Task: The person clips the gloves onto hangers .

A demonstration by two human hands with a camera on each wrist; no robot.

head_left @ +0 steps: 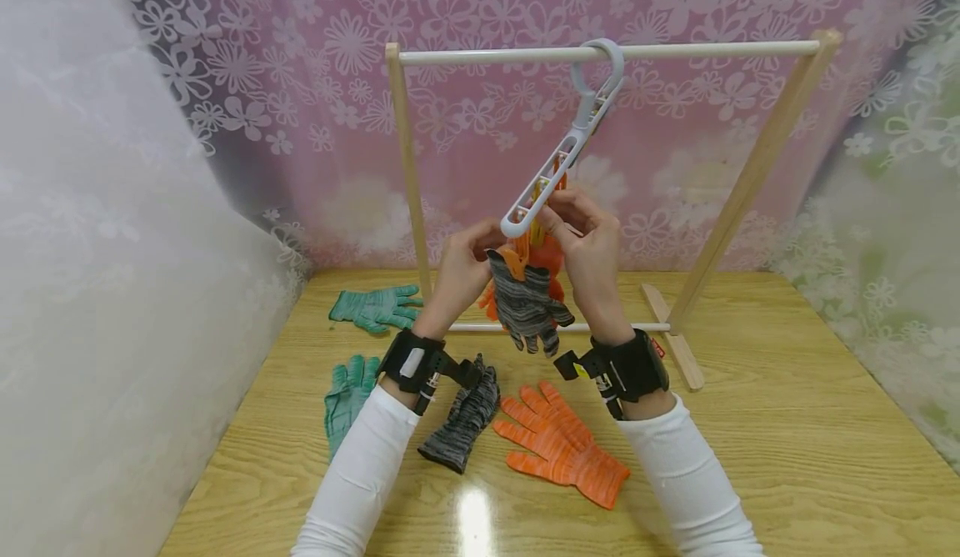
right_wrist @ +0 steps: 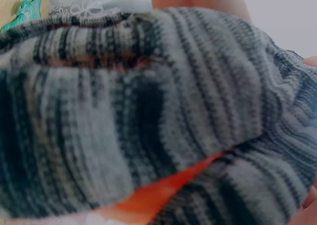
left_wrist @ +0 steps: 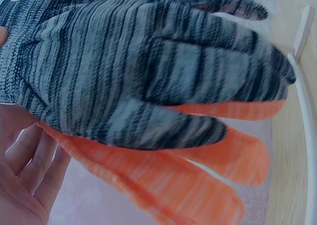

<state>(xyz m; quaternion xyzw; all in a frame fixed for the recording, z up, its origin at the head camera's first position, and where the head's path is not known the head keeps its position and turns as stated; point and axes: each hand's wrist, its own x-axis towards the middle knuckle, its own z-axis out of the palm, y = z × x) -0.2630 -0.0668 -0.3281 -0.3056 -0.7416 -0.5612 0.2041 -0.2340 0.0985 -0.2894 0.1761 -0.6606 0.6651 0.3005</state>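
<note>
Orange glove mostly behind gray glove

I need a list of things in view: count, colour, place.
Striped gloves: 2, black-grey, one on table, one hanging
Orange gloves: 2, orange, likewise
Green gloves: 2, green, table's left
Hanger: 1, white, on rack
Clips: several, orange and yellow, on hanger
Rack: 1, wood and white, on table
Table: 1, yellowish, below
Backdrop: count unclear, pink and pale, around table
Wrist straps: 2, black, wrists
Sleeves: 2, white, forearms
Left hand: 1, bare, by hanging gloves
Right hand: 1, bare, by clips
</note>
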